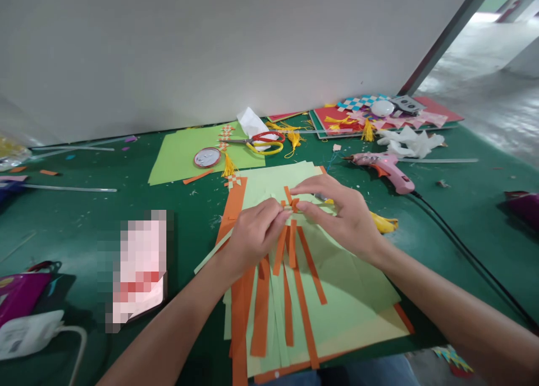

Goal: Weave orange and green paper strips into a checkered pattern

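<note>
Between my two hands is a small weave of orange and pale green paper strips, held above a stack of pale green sheets. My left hand pinches its left side with thumb and forefinger. On the other side, my right hand grips the weave between thumb and fingers, and a pale strip runs out behind that hand. Several loose orange strips lie on the sheets below my hands. Orange paper shows under the left edge of the stack.
A pink glue gun with a black cord rests at right. Scissors, a round tin and yellow tassels lie at the back on green sheets. A phone and white charger are at left. A wall stands behind.
</note>
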`<action>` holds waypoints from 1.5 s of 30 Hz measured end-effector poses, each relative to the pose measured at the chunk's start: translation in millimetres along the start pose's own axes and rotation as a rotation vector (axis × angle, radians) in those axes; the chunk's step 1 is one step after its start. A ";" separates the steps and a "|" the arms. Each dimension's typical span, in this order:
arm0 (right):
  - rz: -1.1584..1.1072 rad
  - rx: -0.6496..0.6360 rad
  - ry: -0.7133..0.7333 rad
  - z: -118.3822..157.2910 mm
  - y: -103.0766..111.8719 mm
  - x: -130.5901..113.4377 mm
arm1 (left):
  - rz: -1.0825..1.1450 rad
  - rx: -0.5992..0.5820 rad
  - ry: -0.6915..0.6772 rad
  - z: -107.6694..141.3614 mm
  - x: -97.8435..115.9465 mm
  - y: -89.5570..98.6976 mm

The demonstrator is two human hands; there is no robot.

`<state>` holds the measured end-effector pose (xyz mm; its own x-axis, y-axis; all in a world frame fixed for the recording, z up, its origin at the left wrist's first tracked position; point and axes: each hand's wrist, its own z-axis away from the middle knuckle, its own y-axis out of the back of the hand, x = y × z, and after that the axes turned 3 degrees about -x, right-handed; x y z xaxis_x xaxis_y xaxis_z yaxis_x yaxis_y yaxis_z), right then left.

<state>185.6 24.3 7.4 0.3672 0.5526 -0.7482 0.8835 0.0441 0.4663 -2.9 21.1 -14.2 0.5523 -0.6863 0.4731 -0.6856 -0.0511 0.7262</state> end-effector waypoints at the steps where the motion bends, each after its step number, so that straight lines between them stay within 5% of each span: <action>1: -0.037 0.000 -0.032 -0.2 0.1 -0.7 | -0.006 -0.012 -0.012 0.2 0.2 -0.1; 16: -0.360 -0.082 -0.288 -0.6 1.2 -0.1 | -0.060 0.017 -0.071 0.0 -1.1 -2.0; 31: -0.291 -0.049 -0.208 1.5 -1.7 -0.9 | -0.044 -0.003 -0.047 0.0 -0.3 -1.6; 45: -0.224 -0.125 -0.303 0.1 0.1 -5.5 | -0.081 -0.022 -0.013 1.0 -1.9 -1.6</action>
<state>183.7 21.1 11.5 0.2552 0.2480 -0.9345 0.9162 0.2469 0.3157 -3.3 21.7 -16.8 0.5990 -0.6902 0.4059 -0.6284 -0.0910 0.7726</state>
